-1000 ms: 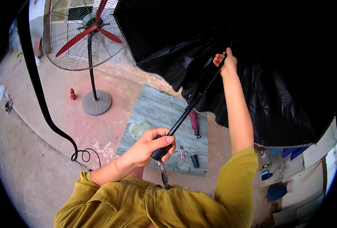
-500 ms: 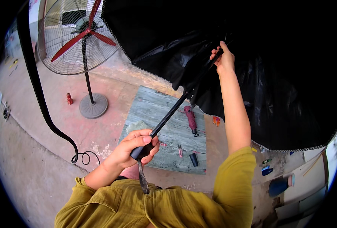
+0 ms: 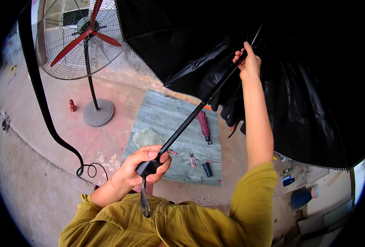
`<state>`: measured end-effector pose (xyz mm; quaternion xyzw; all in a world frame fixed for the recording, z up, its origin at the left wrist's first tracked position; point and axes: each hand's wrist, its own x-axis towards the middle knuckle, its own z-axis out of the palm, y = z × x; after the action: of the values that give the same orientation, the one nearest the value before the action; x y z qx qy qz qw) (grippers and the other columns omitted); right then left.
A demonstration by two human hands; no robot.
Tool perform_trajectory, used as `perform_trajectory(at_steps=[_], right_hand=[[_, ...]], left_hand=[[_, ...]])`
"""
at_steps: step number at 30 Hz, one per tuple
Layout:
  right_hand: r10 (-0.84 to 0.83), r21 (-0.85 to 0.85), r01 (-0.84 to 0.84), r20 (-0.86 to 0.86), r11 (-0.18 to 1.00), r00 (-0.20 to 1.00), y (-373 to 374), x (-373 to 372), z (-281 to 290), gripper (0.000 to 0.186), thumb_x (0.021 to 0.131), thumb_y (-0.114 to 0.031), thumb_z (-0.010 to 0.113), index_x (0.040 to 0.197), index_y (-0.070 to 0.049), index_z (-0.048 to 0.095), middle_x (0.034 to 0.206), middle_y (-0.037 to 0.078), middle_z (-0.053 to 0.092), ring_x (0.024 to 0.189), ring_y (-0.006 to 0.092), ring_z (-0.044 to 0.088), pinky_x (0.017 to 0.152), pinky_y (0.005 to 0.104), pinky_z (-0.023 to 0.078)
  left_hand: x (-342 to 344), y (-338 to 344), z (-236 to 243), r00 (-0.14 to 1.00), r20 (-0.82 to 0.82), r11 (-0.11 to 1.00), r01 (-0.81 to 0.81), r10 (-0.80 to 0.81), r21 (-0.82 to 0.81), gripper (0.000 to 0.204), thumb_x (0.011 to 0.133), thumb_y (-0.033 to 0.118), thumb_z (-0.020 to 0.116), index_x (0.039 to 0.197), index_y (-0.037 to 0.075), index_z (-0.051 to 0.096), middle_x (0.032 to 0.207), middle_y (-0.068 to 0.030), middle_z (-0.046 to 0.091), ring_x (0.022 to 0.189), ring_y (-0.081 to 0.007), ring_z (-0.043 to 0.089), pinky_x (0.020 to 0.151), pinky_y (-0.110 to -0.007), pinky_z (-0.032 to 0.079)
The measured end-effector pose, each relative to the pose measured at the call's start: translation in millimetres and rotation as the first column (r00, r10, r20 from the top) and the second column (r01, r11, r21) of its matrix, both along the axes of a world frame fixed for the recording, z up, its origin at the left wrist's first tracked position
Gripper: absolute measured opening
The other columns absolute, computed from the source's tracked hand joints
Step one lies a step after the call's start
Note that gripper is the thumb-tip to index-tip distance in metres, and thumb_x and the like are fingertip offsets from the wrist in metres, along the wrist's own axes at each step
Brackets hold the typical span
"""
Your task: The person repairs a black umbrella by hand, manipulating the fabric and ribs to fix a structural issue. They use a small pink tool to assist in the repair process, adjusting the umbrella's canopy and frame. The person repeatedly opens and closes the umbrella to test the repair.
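1. A big black umbrella (image 3: 289,99) is slanting up in front of the person, and its cloth is hanging in loose folds at the upper right.
2. The left hand (image 3: 135,166) is holding the handle (image 3: 148,168) at the low end, with its fingers bent closed around it.
3. A dark strap (image 3: 143,201) is dangling from the handle, below the left hand.
4. The right hand (image 3: 249,65) is holding the pole (image 3: 183,128) high up, under the cloth, with its fingers bent and its thumb pointing up.
5. Below the pole, a blue-gray surface (image 3: 159,109) is carrying a folded dark red umbrella (image 3: 203,125), small pink snips (image 3: 192,160), a dark tube (image 3: 207,169) and a crumpled see-through bag (image 3: 148,138).
6. A fan (image 3: 90,33) is standing at the left, well apart from the hands.
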<state>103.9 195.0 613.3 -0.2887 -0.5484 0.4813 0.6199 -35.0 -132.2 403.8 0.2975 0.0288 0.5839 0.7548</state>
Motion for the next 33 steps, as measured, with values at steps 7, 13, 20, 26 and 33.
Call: perform_trajectory(at_steps=[7,13,20,26,33], right_hand=[[-0.028,0.019,0.029,-0.011,0.999,1.000,-1.0,17.9,-0.5,0.028,0.085,-0.029,0.071,0.077,-0.006,0.056,0.064,0.008,0.063,0.049,0.0163,0.058,0.047,0.0262,0.046],[-0.091,0.055,0.091,-0.006,0.994,0.996,-14.6,20.9,-4.8,0.028,0.088,-0.027,0.067,0.074,-0.006,0.055,0.061,0.006,0.059,0.052,0.0153,0.058,0.048,0.0271,0.045],[-0.142,0.043,0.144,-0.052,0.989,0.989,-21.3,18.4,-8.0,0.028,0.088,-0.024,0.066,0.073,-0.006,0.053,0.060,0.006,0.055,0.051,0.0149,0.055,0.048,0.0278,0.045],[-0.125,-0.006,0.125,-0.089,0.992,0.988,-23.2,18.1,-14.4,0.027,0.088,-0.023,0.066,0.074,-0.006,0.052,0.062,0.005,0.056,0.051,0.0144,0.055,0.048,0.0275,0.045],[-0.488,0.438,0.248,0.606,0.864,0.628,-43.7,55.1,0.6,0.066,0.094,-0.057,0.047,0.055,-0.004,0.054,0.048,0.006,0.054,0.049,0.0115,0.054,0.050,0.0238,0.042]], left_hand=[[8.7,6.0,-7.7,0.989,0.105,0.994,0.110,-0.107,-0.022,0.029,0.093,0.030,0.054,0.093,0.001,0.049,0.077,-0.0121,0.050,0.046,-0.0132,0.048,0.040,-0.023,0.038],[11.8,5.0,-6.0,0.975,0.155,0.985,0.165,-0.157,-0.041,0.027,0.092,0.027,0.054,0.092,0.001,0.048,0.078,-0.0125,0.049,0.046,-0.0138,0.048,0.038,-0.023,0.039],[9.0,5.3,-4.6,0.956,0.213,0.976,0.214,-0.201,-0.042,0.026,0.092,0.025,0.053,0.092,0.000,0.048,0.078,-0.0125,0.049,0.046,-0.0138,0.048,0.039,-0.023,0.041],[7.0,5.6,-6.1,0.931,0.284,0.967,0.252,-0.229,-0.045,0.026,0.093,0.024,0.052,0.092,-0.001,0.048,0.077,-0.0122,0.048,0.046,-0.0139,0.047,0.038,-0.023,0.040],[-3.9,-6.7,-14.9,0.976,0.117,0.981,0.189,-0.184,-0.034,0.022,0.093,0.021,0.054,0.092,-0.001,0.048,0.076,-0.0128,0.050,0.046,-0.0134,0.047,0.039,-0.024,0.040]])
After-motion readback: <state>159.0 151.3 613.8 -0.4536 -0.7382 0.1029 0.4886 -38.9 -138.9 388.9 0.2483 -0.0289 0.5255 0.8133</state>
